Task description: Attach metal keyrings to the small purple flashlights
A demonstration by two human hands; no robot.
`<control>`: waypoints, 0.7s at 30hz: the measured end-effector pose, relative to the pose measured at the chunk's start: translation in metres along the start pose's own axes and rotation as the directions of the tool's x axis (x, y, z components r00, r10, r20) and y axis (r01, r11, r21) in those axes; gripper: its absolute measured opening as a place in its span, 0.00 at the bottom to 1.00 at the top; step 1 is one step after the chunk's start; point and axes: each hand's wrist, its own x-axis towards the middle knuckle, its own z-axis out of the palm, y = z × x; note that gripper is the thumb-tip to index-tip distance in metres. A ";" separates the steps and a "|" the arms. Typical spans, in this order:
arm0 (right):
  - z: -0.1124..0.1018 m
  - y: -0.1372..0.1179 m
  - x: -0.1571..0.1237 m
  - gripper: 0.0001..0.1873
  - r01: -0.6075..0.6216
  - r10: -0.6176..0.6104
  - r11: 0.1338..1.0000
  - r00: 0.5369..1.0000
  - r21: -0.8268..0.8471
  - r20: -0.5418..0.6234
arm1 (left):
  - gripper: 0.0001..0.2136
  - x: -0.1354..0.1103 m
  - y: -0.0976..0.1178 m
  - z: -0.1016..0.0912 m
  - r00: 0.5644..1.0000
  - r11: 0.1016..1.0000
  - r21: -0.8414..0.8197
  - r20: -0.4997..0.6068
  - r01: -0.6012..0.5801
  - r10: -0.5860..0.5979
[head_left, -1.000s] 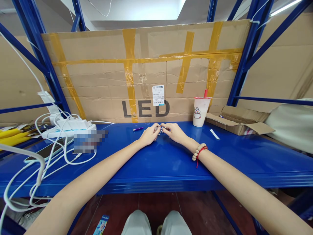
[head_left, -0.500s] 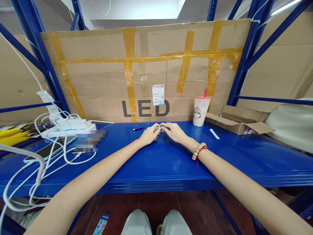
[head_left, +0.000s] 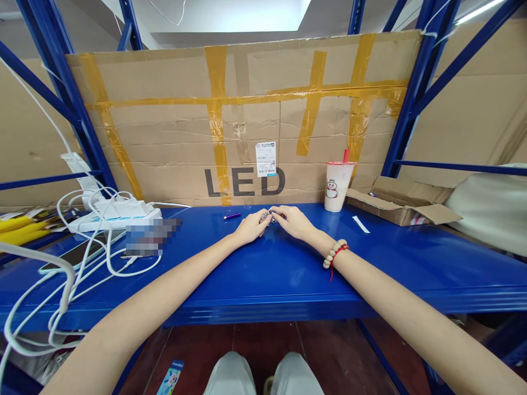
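Observation:
Both my hands meet at the middle of the blue metal shelf [head_left: 263, 274], far from me. My left hand [head_left: 250, 226] and my right hand [head_left: 293, 221] have their fingers pinched together on a small shiny metal item [head_left: 269, 216] between them; it is too small to name. A bead bracelet with a red cord [head_left: 334, 253] sits on my right wrist. A small purple pen-like stick [head_left: 233, 216] lies on the shelf just left of my left hand.
A taped cardboard sheet marked LED [head_left: 247, 120] stands behind. A drink cup with a red straw [head_left: 338, 185] and an open cardboard box [head_left: 401, 204] are at the right. A white power strip [head_left: 117, 214], white cables [head_left: 82, 258] and a phone [head_left: 78, 253] lie at the left.
Almost nothing differs; my fingers shift slightly on the small metal item while both hands stay in place.

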 end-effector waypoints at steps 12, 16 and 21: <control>0.006 0.015 0.000 0.13 -0.067 0.064 0.998 0.980 0.009 0.190 | 0.17 0.000 0.005 -0.001 0.996 0.984 0.167 0.055 0.059 -0.069; 0.006 0.015 0.000 0.14 -0.062 0.060 0.998 0.981 0.004 0.186 | 0.16 0.000 0.004 -0.001 0.997 0.985 0.165 0.055 0.049 -0.059; 0.009 0.018 0.001 0.14 -0.016 0.016 1.000 0.987 -0.003 0.157 | 0.16 0.001 0.004 0.000 0.997 0.984 0.167 0.051 0.056 -0.066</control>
